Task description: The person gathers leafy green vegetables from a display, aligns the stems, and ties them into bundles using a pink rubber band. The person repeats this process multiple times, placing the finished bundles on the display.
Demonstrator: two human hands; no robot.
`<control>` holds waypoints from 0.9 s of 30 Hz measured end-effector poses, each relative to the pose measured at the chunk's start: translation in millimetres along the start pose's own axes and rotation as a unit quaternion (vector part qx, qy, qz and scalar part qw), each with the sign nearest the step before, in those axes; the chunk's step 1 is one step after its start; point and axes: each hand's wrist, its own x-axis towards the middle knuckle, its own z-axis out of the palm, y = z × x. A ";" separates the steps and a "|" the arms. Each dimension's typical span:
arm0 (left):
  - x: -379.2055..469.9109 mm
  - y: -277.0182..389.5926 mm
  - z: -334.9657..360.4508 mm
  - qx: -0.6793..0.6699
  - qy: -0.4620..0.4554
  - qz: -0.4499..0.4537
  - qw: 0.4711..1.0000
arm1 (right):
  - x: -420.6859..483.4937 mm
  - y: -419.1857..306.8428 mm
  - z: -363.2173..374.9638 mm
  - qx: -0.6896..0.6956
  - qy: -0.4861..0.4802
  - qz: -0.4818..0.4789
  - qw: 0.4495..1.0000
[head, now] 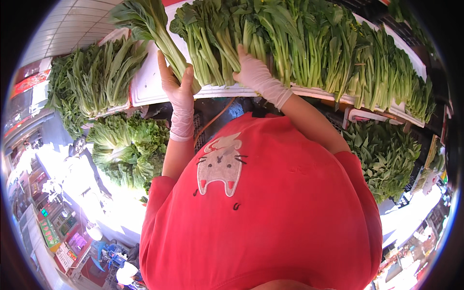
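Observation:
My left hand [177, 83], in a thin whitish glove, holds the stalk end of a leafy green vegetable bunch [168, 47], its dark leaves pointing up and to the left. Beneath it shows a bare part of the white foam tray [148, 85]. Gloved likewise, my right hand [255, 72] rests at the stalks of the greens [224, 49] laid side by side on the tray, thumb and fingers spread around a stalk. Whether it grips that stalk I cannot tell. Thinner-stalked greens [308, 54] continue in a row to the right.
Long-leaved greens [105, 72] lie at the left, above curly lettuce [127, 145]. Another leafy heap [384, 156] sits at the right, under the tray's edge. An orange cord [215, 117] runs over dark crates between my arms. A street with parked vehicles shows at the lower left.

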 end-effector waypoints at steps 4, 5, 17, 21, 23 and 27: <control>-9.1 -25.1 -14.2 0.018 -0.033 -0.029 0.999 | -23.7 -4.1 -6.8 0.275 0.046 0.010 0.960; -10.9 -32.8 -11.3 0.030 -0.036 -0.017 0.999 | -28.8 -6.0 -3.6 0.342 0.038 0.026 0.938; -4.6 -90.5 24.6 0.421 -0.213 -0.040 0.881 | -5.5 2.4 47.6 0.212 0.202 0.049 0.955; -7.0 -89.8 17.1 0.409 -0.213 0.013 0.888 | -0.9 2.2 45.5 0.129 0.218 0.007 0.967; -3.8 -90.7 16.2 0.433 -0.252 0.013 0.866 | 7.8 4.8 33.6 0.108 0.226 -0.012 0.968; 20.1 -92.0 0.1 0.373 -0.202 0.079 0.902 | 3.5 27.1 -9.8 0.173 0.067 0.053 0.981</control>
